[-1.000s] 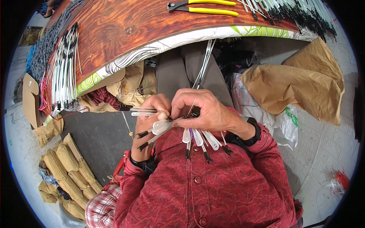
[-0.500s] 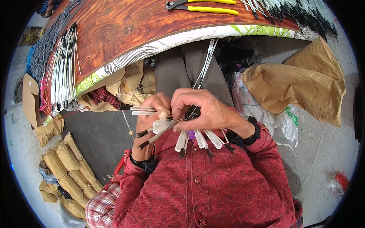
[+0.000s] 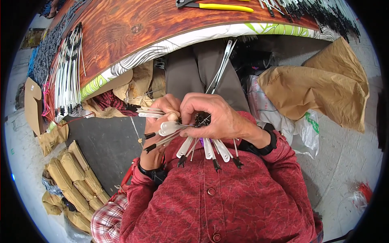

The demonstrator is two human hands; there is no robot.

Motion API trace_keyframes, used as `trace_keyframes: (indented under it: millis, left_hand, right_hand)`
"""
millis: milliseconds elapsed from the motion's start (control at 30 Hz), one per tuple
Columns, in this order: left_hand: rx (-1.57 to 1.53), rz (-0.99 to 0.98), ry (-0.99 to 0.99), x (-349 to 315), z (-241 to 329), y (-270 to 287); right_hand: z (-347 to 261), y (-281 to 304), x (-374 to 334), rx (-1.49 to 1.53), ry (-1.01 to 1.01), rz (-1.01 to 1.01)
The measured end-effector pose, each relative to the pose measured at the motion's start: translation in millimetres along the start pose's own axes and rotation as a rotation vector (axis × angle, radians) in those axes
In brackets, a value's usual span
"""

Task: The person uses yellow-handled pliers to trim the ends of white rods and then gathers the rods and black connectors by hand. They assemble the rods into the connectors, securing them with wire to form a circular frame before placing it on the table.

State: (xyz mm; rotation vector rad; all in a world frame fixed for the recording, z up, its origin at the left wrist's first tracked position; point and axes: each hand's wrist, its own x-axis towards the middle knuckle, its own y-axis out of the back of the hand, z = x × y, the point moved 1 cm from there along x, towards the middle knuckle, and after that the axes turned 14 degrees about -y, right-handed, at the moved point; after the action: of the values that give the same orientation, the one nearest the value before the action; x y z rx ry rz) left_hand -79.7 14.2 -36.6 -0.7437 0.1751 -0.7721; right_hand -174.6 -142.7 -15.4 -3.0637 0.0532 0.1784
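In front of my chest I hold a spoked frame, much like an umbrella's, with a black toothed hub [image 3: 202, 118]. White flat-ended ribs [image 3: 208, 149] with holes and black forked tips fan out below the hub. My left hand [image 3: 159, 121] is closed around several of the ribs, its thumb pressed by the hub. On the other side, my right hand [image 3: 222, 116] curls around the hub, thumb and forefinger nearly together at its left edge. A thin wire seems to run between the fingertips. Longer white rods [image 3: 222, 67] extend from the hub over my lap.
Pliers with yellow handles [image 3: 227, 7] lie on the wooden table [image 3: 121, 44]. Bundled white rods [image 3: 69, 77] hang at its left edge, and more black-ended rods [image 3: 324, 16] lie at the far right. Brown paper [image 3: 320, 87] is on the right; wrapped bundles [image 3: 75, 182] are on the left.
The fanned ribs and the hub have turned a little, their lower tips shifting left. Both hands keep their hold in nearly the same place.
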Motion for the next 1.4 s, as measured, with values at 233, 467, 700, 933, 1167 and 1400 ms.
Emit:
trace_keyframes:
  millis: [233, 467, 700, 933, 1167, 1400]
  left_hand:
    - [0.042, -0.022, -0.025, -4.1, 3.3, -1.5]
    - [0.106, -0.064, -0.059, -5.5, 3.6, -4.5]
    - [0.040, 0.016, -0.106, -5.9, -2.3, 4.2]
    - [0.070, -0.058, -0.178, -3.2, -6.8, 5.7]
    - [0.049, -0.002, -0.153, -7.2, -8.6, 2.4]
    - [0.106, 0.051, -0.132, -7.4, -4.5, -6.8]
  right_hand:
    - [1.5, 5.7, -1.3, -0.015, 0.008, -0.005]
    - [1.2, 8.6, -3.7, -0.027, 0.015, -0.069]
    - [4.3, -2.0, -2.7, -0.054, 0.067, 0.110]
    - [3.2, -7.6, -4.9, -0.077, 0.018, 0.175]
    - [-0.9, -7.4, -4.5, -0.084, -0.043, 0.106]
    - [5.5, -0.5, -2.4, -0.126, 0.090, 0.043]
